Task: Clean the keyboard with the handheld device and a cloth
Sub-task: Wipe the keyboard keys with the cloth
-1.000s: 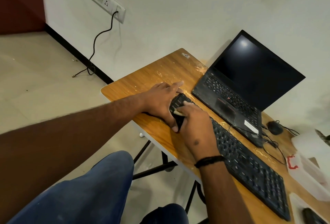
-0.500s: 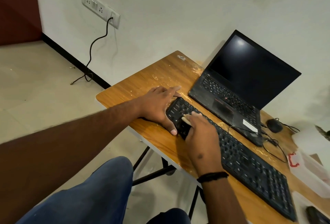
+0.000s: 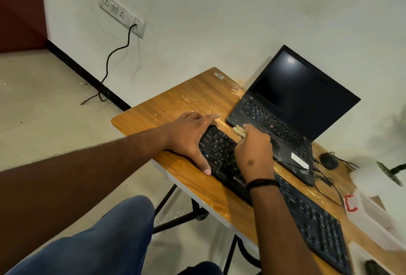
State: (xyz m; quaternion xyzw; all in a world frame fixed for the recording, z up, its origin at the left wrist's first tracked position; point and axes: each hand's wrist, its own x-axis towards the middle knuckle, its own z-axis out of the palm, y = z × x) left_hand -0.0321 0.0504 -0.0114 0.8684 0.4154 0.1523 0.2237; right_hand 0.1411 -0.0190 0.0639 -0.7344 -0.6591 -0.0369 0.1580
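My left hand (image 3: 189, 136) lies flat with straight fingers over the far-left end of the keyboard (image 3: 272, 189), thumb down along its near edge, pinning it to the counter (image 3: 175, 103). My right hand (image 3: 252, 151) works at the keyboard's far edge, its fingers bunched round a small beige cloth (image 3: 239, 131) that pokes out just beside the front corner of the laptop (image 3: 285, 116).

The keyboard runs diagonally from far left to near right across the counter. I judge it light, stiff plastic that would skate on the smooth wood, so a flat press at one end suits it better than any grip on the keys, which could pop off. The cloth looks soft and limp, so I would keep it wadded under the fingertips. I cannot pick out the handheld device for certain. A mouse (image 3: 328, 160) and its cables sit right of the laptop, well clear.
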